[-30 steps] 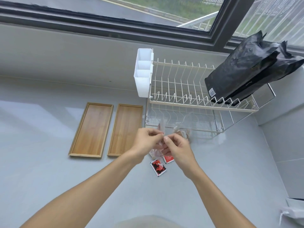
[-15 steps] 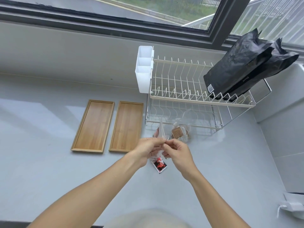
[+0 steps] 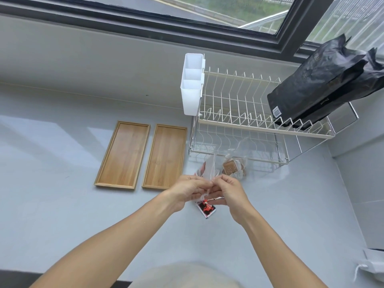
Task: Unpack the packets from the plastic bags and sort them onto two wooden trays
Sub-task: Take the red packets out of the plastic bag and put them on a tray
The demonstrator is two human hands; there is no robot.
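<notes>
Packets: one red-and-black packet [image 3: 206, 208] lies flat on the table [image 3: 62, 204], right under the hands and partly covered by them. More red-ish ones show through the clear plastic bag [image 3: 208, 169] being held, can't count them tho.
Left hand: left hand [image 3: 188, 190] has its fingers curled in, pinching the near edge of that clear bag.
Right hand: right hand [image 3: 225, 190] does the same from the other side, fingertips almost touching the left ones, so both are closed on the same bit of plastic. The bag sticks up past the fingers, away from the person.
Second bag: another clear bag [image 3: 234, 165] sits on the table just beyond the right hand, with brown square packets inside, right by the foot of the dish rack [image 3: 249, 121].
Trays: two wooden trays [image 3: 123, 155] [image 3: 165, 156] side by side to the left of the hands, long sides nearly touching, nothing on either yet.
Rack stuff: white cutlery holder [image 3: 192, 84] hangs on the rack's left end, and black foil bags [image 3: 318, 88] lean on the top tier at the right.
</notes>
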